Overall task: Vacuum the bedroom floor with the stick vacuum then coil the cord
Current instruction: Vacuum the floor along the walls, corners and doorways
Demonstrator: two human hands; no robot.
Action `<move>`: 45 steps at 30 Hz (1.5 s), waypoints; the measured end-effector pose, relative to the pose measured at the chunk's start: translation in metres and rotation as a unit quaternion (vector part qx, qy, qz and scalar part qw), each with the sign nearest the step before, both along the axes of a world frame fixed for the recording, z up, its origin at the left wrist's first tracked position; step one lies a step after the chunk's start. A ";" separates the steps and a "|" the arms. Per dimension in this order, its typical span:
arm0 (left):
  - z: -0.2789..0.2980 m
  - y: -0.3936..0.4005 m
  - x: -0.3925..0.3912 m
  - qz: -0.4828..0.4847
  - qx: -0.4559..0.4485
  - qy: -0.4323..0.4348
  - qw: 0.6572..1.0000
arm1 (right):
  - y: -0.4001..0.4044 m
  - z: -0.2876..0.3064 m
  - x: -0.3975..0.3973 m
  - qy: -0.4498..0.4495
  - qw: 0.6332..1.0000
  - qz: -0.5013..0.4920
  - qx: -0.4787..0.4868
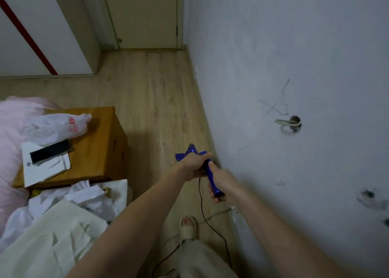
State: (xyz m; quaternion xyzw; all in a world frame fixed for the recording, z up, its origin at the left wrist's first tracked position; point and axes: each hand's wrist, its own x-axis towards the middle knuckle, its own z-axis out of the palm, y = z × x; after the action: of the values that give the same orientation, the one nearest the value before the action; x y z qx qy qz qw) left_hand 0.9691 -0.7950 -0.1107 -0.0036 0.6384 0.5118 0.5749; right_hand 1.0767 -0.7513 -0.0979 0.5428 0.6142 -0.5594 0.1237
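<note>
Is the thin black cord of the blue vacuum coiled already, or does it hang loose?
Loose. The thin black cord drops from the blue vacuum handle and trails along the wooden floor.

One head-worn wide-angle view looks steeply down, close over both forearms, toward the floor (147,101).

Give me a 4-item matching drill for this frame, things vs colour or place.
Things:
1. vacuum handle
2. cord
3. plastic bag
4. slipper

Descriptions:
a. on the wooden nightstand
b. blue, gripped by left hand and right hand
c. beige, on a foot
d. black, trailing down to the floor

Pairs: 1-b, 2-d, 3-a, 4-c
</note>
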 end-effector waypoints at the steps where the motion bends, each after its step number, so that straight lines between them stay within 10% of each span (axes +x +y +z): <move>1: 0.000 0.009 -0.011 -0.002 -0.003 0.002 1.000 | 0.008 -0.001 -0.010 0.000 1.000 -0.001 -0.002; 26: -0.031 0.157 -0.207 -0.055 -0.070 0.051 0.995 | 0.126 -0.005 -0.208 -0.022 0.999 -0.044 -0.005; 45: 0.024 0.159 -0.264 -0.111 0.006 -0.151 0.982 | 0.129 0.082 -0.258 -0.046 0.992 -0.120 -0.005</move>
State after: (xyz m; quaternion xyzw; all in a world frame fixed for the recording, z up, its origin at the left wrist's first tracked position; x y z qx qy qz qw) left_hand 0.7055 -0.6364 -0.0864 -0.0062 0.5379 0.4424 0.7176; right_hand 0.8190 -0.6226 -0.0157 0.6370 0.5354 -0.5479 0.0861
